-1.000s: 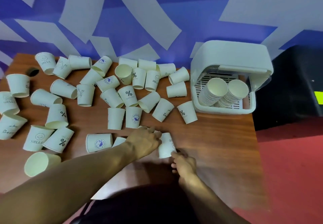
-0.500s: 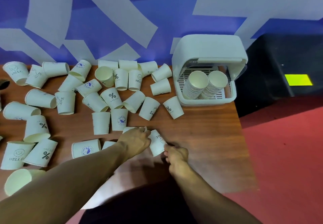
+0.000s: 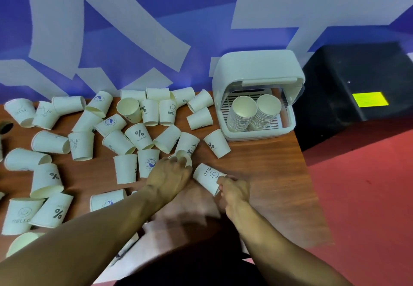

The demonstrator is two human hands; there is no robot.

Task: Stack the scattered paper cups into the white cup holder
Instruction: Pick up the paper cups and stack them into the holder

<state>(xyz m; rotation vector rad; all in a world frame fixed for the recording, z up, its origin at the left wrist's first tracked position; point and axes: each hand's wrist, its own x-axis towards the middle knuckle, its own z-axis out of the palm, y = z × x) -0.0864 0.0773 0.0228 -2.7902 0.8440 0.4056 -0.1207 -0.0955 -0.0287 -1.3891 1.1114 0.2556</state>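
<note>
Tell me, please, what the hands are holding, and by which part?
The right hand pinches the HELLO cup at its end nearer the person; the left hand curls over a second cup, where exactly is hidden.

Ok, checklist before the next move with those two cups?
1. Right hand grips the HELLO cup: ok.
2. Left hand grips the second cup: ok, though the cup is mostly hidden.
3. Cup holder front open: ok.
4. Stacked cups inside lean toward the opening, rims reachable: ok.
5. Room for more on them: cannot tell.
6. Path across the table to the holder free: not ok, a percent cup lies between.
</note>
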